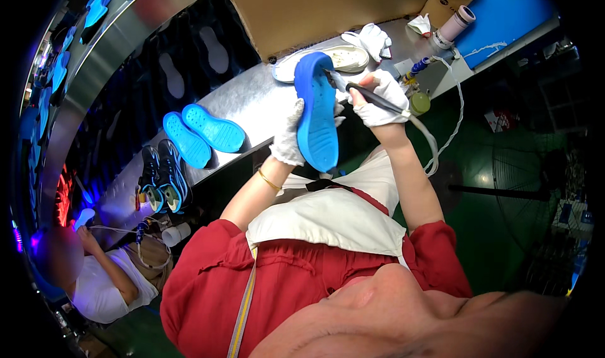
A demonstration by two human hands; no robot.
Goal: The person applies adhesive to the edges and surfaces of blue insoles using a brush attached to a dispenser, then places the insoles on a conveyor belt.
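Observation:
A bright blue shoe sole (317, 121) stands upright in front of me, its darker blue toe end at the top. My left hand (288, 137), in a white glove, is closed round the sole's left side and lower part; some fingers are hidden behind it. My right hand (386, 103), gloved with bare fingertips, grips a brush (373, 98) with a black handle and a pale hose trailing from its end. The brush's tip is at the sole's upper right edge. Behind the sole, off-white shoe pieces (350, 58) lie on the metal bench (255, 96).
Left on the bench are two blue soles (217, 130) and dark shoes (169, 178). White gloves (374, 40), a pink bottle (455, 24) and a greenish jar (419, 103) stand right. Cardboard (334, 8) backs the bench. A co-worker (116, 282) sits lower left; a fan (504, 188) stands right.

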